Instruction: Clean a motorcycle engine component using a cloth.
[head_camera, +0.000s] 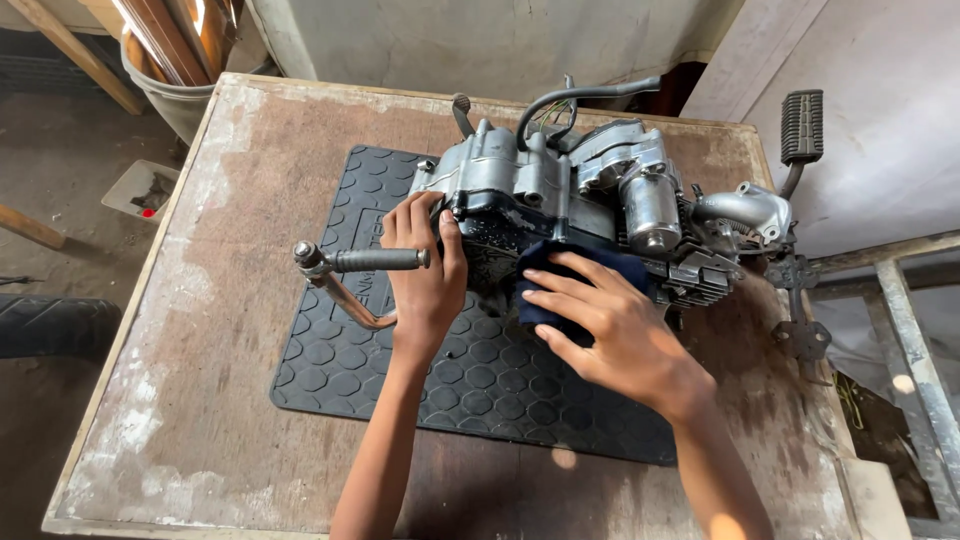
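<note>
The engine (590, 200) looks heavy, rigid and oily. The left hand (425, 270) braces its casing, grip wrapped around the edge. The right hand (610, 330) presses a soft dark cloth (545, 265) flat, fingers spread.

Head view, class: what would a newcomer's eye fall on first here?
A grey motorcycle engine sits on a black rubber mat in the middle of a worn wooden table. The left hand grips the engine's near side, while the right hand presses a dark blue cloth against it.
</note>
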